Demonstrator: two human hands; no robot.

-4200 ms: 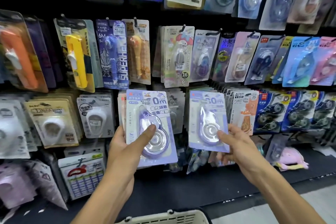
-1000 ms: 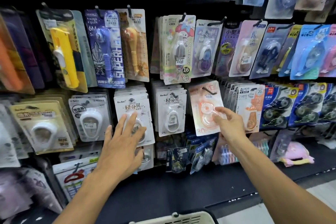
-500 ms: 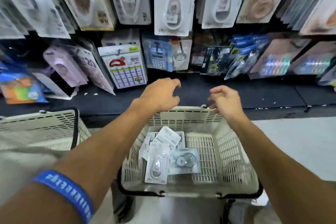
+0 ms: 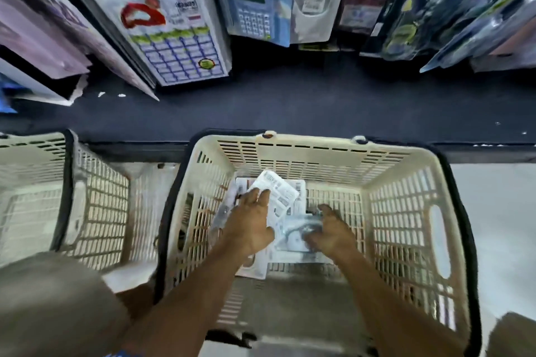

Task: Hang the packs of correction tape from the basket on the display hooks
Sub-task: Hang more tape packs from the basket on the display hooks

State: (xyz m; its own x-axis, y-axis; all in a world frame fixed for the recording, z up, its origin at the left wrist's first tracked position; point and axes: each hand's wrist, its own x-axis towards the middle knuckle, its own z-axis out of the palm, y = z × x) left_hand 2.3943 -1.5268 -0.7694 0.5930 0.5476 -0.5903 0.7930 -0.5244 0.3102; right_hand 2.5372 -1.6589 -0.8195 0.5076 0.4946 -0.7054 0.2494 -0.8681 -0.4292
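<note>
The cream plastic basket (image 4: 313,143) stands below me in front of the shelf, with several packs of correction tape in a loose heap on its bottom. My left hand (image 4: 249,226) lies with straight fingers on a white pack (image 4: 280,193) that shows its printed back. My right hand (image 4: 332,230) is beside it, its fingers curled on a clear blister pack (image 4: 293,239). The image is blurred by motion. The display hooks are out of view.
A second cream basket (image 4: 34,153) stands to the left. The dark shelf ledge (image 4: 290,107) runs behind both baskets. Packaged stationery (image 4: 174,38) hangs and leans above it. Pale floor (image 4: 493,211) lies to the right.
My hands left the hung packs on the display and came down. Half a second ago they were over the basket's rim; now both are inside, on the packs.
</note>
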